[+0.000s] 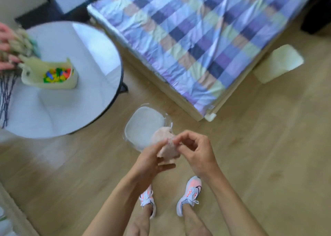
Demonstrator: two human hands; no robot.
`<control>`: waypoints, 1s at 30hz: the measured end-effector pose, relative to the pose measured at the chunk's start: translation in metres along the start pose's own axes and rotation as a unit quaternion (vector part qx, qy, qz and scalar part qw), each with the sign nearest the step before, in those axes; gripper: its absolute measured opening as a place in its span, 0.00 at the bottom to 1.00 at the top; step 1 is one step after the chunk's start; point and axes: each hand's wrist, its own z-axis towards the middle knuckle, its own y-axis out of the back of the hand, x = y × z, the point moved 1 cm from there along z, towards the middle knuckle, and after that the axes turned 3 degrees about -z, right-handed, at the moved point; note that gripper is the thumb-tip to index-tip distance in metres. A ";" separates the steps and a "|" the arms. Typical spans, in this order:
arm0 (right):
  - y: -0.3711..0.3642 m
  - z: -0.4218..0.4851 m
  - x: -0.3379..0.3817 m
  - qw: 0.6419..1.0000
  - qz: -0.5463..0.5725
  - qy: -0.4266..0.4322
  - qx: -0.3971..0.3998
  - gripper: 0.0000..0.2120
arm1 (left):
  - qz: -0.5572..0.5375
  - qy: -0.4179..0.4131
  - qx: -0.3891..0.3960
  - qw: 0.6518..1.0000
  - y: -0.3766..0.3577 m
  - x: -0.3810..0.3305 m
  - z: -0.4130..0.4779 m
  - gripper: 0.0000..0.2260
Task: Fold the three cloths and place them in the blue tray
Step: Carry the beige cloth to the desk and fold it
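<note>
I am standing and holding a small pale pink cloth (165,144) in front of me, bunched between both hands. My left hand (152,159) grips its lower left side with the palm up. My right hand (195,150) pinches its upper right edge with the fingertips. Part of the cloth is hidden behind my fingers. No blue tray is in view. The whole frame is motion-blurred.
A round white cushion in clear plastic (143,126) lies on the wooden floor below my hands. A round white table (86,71) at left carries a pale bin of coloured blocks (53,74); another person's hand (6,47) holds cloths at the left edge. A bed with checked cover (206,38) and a white stool (279,64) stand on the right.
</note>
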 end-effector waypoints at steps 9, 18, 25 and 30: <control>0.143 -0.098 0.091 0.978 0.123 0.046 -0.160 0.07 | 0.209 -0.168 0.041 0.963 -0.181 -0.028 -0.079 0.08; 0.321 -0.164 0.115 0.917 0.167 0.102 -0.347 0.13 | 0.431 -0.448 -0.015 0.783 -0.368 -0.045 -0.075 0.09; 0.455 -0.192 0.137 0.869 0.155 0.146 -0.446 0.15 | 0.486 -0.544 -0.032 0.683 -0.499 -0.078 -0.075 0.16; 0.536 -0.200 0.136 0.842 0.130 0.141 -0.504 0.18 | 0.452 -0.522 0.070 0.720 -0.586 -0.091 -0.049 0.13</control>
